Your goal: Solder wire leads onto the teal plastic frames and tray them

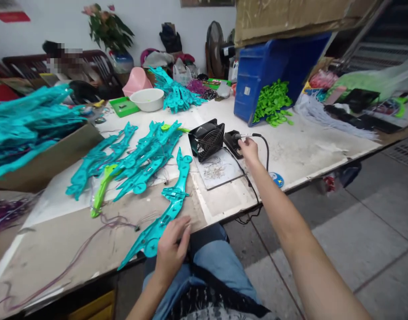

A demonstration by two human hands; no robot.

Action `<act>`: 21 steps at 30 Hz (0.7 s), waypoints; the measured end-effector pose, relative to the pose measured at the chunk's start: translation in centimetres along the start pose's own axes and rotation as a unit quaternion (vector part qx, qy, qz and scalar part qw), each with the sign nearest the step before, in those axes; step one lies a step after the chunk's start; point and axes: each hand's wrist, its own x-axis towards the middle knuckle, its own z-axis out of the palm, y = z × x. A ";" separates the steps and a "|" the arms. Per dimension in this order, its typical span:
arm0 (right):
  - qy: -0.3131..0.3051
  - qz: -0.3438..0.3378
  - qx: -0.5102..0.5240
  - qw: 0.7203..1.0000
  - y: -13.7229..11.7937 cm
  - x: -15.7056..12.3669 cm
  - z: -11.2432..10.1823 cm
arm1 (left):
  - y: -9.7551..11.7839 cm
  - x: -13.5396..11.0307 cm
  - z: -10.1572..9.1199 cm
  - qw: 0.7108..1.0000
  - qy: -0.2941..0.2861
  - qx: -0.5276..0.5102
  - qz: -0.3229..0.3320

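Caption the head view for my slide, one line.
Left hand rests on a teal plastic part; right hand touches the soldering iron beside a small black fan.

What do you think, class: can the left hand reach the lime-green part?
Probably yes: the left hand rests on a teal part, and the lime-green part lies nearby, only thin wires between.

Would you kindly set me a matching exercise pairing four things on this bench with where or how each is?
1 left hand
2 right hand
3 blue bin
4 white bowl

A beside the green tray
B gripping the soldering iron by the black fan
C resting on a teal plastic part
D tipped, spilling green pieces

Pairs: 1-C, 2-B, 3-D, 4-A
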 end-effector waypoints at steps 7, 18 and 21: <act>-0.027 0.037 -0.029 0.999 1.5 3.9 3.3 | -3.8 14.6 1.4 0.992 0.020 -0.079 -0.098; -0.055 0.009 -0.176 0.983 3.1 2.5 2.6 | -4.2 28.2 6.6 0.990 -0.058 -0.099 -0.081; -0.055 0.004 -0.194 0.979 2.9 1.8 2.6 | -5.4 28.9 6.0 0.987 -0.085 -0.130 -0.049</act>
